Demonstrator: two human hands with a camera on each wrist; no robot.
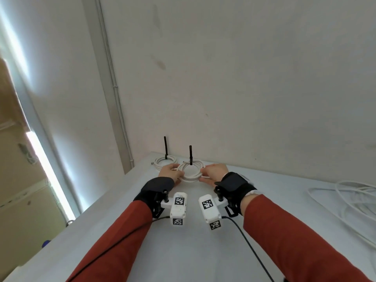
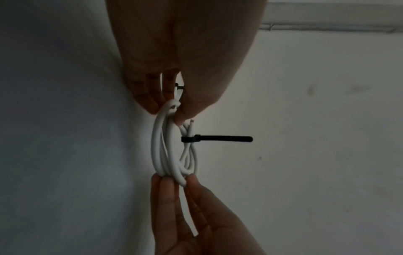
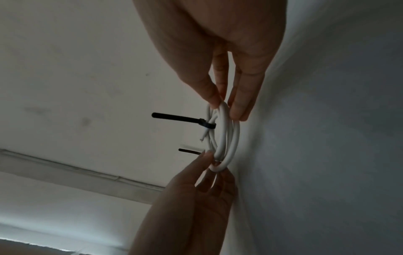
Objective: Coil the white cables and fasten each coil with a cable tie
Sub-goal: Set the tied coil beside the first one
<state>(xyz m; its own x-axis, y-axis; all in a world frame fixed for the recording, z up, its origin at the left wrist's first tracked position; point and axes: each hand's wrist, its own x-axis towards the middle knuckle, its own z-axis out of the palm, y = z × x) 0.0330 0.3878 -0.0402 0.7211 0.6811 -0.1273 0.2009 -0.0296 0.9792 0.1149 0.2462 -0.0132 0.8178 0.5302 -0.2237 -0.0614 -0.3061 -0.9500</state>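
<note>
A white cable coil (image 1: pixel 191 174) sits near the table's far edge, bound by a black cable tie (image 1: pixel 190 155) whose tail stands upright. My left hand (image 1: pixel 171 171) pinches the coil's left side and my right hand (image 1: pixel 213 173) pinches its right side. In the left wrist view the left hand (image 2: pixel 169 112) grips the coil (image 2: pixel 165 146) between thumb and fingers, with the tie (image 2: pixel 218 138) sticking out sideways. In the right wrist view the right hand (image 3: pixel 226 108) pinches the same coil (image 3: pixel 226 138) beside its tie (image 3: pixel 183 119).
A second tied coil (image 1: pixel 164 160) with an upright black tie (image 1: pixel 165 147) lies just behind on the left, close to the wall. Loose white cable (image 1: pixel 350 200) sprawls at the table's right edge. The grey table (image 1: pixel 193 251) ends at the left beside a window.
</note>
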